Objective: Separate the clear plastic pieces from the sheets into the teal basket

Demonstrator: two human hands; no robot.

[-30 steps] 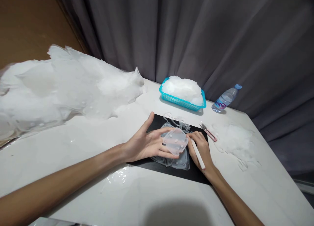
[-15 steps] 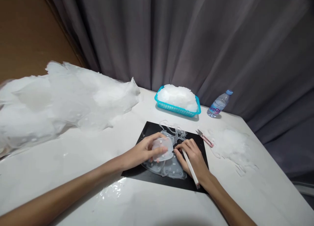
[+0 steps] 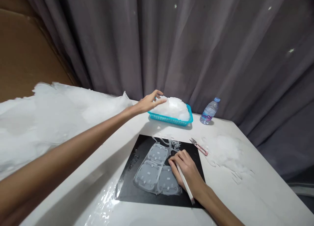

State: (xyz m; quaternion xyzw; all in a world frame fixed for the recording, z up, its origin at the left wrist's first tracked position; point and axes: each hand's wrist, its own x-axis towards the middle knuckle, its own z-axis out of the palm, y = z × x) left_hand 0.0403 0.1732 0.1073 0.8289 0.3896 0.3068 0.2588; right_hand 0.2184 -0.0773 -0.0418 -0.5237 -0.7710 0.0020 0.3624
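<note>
My left hand (image 3: 149, 103) reaches far forward, fingers spread over the heap of translucent pieces in the turquoise basket (image 3: 169, 121); nothing shows in its grasp. My right hand (image 3: 185, 169) rests on the black mat (image 3: 131, 180) and grips a thin white pen-like tool (image 3: 185, 184). Its fingertips press the right edge of a clear silicone sheet (image 3: 154, 172) made of three joined pad shapes with small white dots, lying flat on the mat.
A big pile of translucent white sheets (image 3: 49, 118) covers the table's left side. A smaller scrap pile (image 3: 222, 149) lies at the right, with small pink snips (image 3: 199, 146) beside it. A water bottle (image 3: 209, 111) stands by the grey curtain.
My left hand lifted a separated pad piece off the mat, carried it forward to the basket, and is now open above the heap. The right hand stayed on the sheet.
</note>
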